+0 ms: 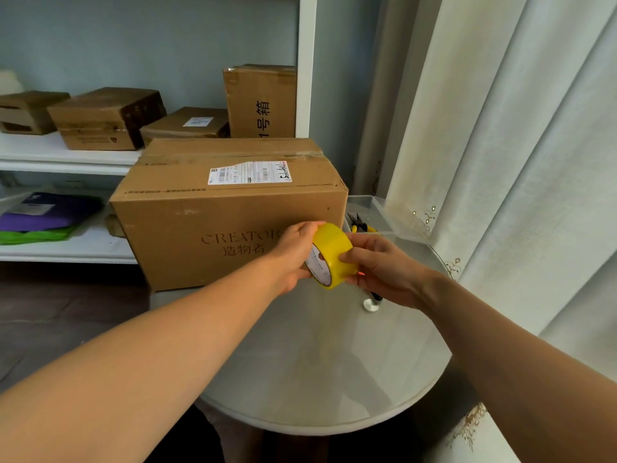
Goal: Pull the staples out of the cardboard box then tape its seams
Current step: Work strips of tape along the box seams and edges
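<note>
Both forearms reach out over a round glass-topped table (334, 379). Above its far part, the two hands hold a roll of yellow tape (334, 253) between them, clear of the tabletop. The left hand (295, 253) grips the roll from the left, its fingers curled over the top edge and its palm against the side with the white core. The right hand (384, 267) grips it from the right, thumb pressed on the yellow outer band and fingers wrapped beneath. Just behind the tape stands the cardboard box (230, 208), closed, with a white shipping label (249, 172) on its top. To the right of the box sits a clear plastic tray (374, 208) holding yellow-handled pliers (362, 225). Farther back, white shelves (66, 155) carry smaller brown boxes (107, 118), and a pale curtain (517, 145) hangs at the right.
</note>
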`<control>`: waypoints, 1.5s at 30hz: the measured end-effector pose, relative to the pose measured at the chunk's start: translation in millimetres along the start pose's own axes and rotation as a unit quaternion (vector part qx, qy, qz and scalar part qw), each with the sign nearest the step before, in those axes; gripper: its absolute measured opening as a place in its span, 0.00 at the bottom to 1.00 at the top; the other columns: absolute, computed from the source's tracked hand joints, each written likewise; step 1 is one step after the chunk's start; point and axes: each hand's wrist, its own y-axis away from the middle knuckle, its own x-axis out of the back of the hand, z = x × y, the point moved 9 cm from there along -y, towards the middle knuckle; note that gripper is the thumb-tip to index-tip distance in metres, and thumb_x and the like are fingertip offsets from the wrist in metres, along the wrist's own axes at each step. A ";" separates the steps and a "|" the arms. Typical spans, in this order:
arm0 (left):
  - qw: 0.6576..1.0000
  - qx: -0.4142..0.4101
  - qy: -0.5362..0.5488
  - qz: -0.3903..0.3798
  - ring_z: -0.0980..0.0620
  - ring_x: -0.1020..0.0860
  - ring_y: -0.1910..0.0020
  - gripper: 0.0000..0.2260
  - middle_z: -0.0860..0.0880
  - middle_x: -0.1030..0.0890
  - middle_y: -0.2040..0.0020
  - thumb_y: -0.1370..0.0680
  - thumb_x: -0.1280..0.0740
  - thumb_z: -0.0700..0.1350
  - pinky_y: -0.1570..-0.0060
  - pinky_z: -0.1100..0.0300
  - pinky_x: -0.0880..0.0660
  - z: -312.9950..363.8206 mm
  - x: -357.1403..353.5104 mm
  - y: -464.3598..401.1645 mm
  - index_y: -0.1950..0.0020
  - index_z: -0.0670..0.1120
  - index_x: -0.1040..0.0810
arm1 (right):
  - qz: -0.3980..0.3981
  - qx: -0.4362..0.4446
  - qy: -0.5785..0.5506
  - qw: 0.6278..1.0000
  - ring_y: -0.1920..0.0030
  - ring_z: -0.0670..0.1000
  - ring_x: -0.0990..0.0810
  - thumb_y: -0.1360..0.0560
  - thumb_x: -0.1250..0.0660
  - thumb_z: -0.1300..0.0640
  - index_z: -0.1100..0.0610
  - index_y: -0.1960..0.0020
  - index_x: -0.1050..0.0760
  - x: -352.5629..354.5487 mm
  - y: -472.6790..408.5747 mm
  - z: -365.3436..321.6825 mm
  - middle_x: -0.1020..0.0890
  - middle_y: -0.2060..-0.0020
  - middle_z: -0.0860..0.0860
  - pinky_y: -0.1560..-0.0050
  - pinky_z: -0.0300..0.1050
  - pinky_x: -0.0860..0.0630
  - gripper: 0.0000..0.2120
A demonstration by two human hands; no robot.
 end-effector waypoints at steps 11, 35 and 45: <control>0.985 -0.101 -0.138 0.023 0.49 0.27 0.46 0.15 0.44 0.25 0.42 0.16 0.49 0.44 0.54 0.61 0.30 -7.8 -5.7 -2.3 0.35 0.44 0.28 | 0.166 -0.059 0.044 0.983 0.64 0.49 0.27 0.31 0.27 0.56 0.58 0.44 0.24 23.7 -10.4 22.9 0.24 0.57 0.54 0.75 0.37 0.34 0.17; 0.961 -0.071 -0.243 -0.113 0.52 0.26 0.46 0.11 0.45 0.27 0.43 0.23 0.33 0.46 0.46 0.53 0.23 -25.5 5.7 -7.0 0.43 0.46 0.29 | 0.080 -0.053 0.111 0.989 0.60 0.47 0.23 0.27 0.30 0.57 0.56 0.52 0.23 23.5 -29.4 39.7 0.21 0.61 0.50 0.66 0.39 0.28 0.06; 0.962 -0.054 -0.229 -0.140 0.53 0.25 0.47 0.10 0.42 0.26 0.40 0.22 0.34 0.45 0.54 0.66 0.22 -26.6 5.7 -11.5 0.42 0.47 0.29 | 0.029 -0.040 0.053 0.997 0.63 0.44 0.24 0.22 0.41 0.66 0.61 0.42 0.23 22.4 -21.3 43.6 0.22 0.61 0.50 0.71 0.34 0.26 0.12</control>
